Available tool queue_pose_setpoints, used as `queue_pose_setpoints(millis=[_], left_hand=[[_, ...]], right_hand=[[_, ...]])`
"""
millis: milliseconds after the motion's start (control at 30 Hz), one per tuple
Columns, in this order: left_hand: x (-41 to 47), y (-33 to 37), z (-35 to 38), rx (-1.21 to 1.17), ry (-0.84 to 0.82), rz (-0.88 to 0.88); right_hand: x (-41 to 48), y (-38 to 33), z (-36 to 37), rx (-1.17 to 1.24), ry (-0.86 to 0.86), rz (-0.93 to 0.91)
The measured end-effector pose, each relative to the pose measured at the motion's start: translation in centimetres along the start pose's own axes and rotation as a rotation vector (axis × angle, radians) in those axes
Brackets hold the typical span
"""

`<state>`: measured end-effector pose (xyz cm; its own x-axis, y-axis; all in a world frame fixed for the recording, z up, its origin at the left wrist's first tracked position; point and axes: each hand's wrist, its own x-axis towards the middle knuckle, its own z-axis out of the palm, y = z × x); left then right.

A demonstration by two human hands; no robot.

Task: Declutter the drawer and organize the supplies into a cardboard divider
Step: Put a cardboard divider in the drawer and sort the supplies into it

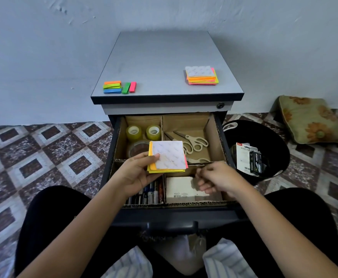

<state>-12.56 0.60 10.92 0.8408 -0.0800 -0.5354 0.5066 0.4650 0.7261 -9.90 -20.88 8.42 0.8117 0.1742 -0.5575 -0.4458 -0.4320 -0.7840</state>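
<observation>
the person sits on the floor facing an open drawer (112, 157) lined with a cardboard divider (210, 135). the left hand (138, 173) grips a pad of sticky notes (169, 156), thumb on its white top sheet and fingers underneath, and holds it in the air over the middle of the drawer, touching none of the compartments. the right hand (216, 180) hangs over the front right compartment with its fingers curled in toward the thumb; i cannot tell if anything is pinched there. just below it lies a white box (179, 187). the front left compartment holds pens (150, 193), partly hidden by the left wrist. in the back left compartment are two yellowish tape rolls (134, 133) and a larger clear roll (136, 150), and scissors (194, 141) lie in the back right one. on the cabinet top (164, 57) sit a second stack of sticky notes (201, 76) on the right and coloured flag strips (118, 87) on the left. a black bin (264, 141) beside the drawer holds stapler packaging (248, 157).
</observation>
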Motion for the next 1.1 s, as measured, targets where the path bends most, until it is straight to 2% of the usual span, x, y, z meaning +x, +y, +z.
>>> queue_pose_setpoints(millis=[100,167,267,400,533,767,900,1100], left_hand=[[-0.1,-0.5,1.4,0.006,-0.049,-0.024],[0.0,-1.1,2.5,0.057,-0.060,-0.038],[0.3,-1.9,3.8,0.151,-0.072,-0.043],[0.6,-2.2,4.4,0.189,-0.063,-0.065],[0.6,-2.4,4.7,0.293,-0.068,-0.054],[0.7,-2.4,4.7,0.248,-0.015,-0.060],[0.6,-2.5,4.1,0.326,0.026,-0.114],[1.7,-4.1,5.5,0.468,0.042,-0.207]], right_hand=[[-1.6,-1.3,-1.6,0.306,0.016,-0.030],[-2.3,-1.6,-2.0,0.414,0.017,-0.031],[-2.4,-1.1,-1.6,0.376,0.008,-0.053],[-2.1,0.0,-1.7,0.396,0.116,-0.032],[-1.8,0.7,-2.3,0.414,0.133,-0.012],[-1.6,0.8,-3.1,0.403,0.192,-0.022],[-1.7,0.5,-4.7,0.463,0.276,-0.079],[-1.6,0.0,-5.7,0.559,0.313,-0.092]])
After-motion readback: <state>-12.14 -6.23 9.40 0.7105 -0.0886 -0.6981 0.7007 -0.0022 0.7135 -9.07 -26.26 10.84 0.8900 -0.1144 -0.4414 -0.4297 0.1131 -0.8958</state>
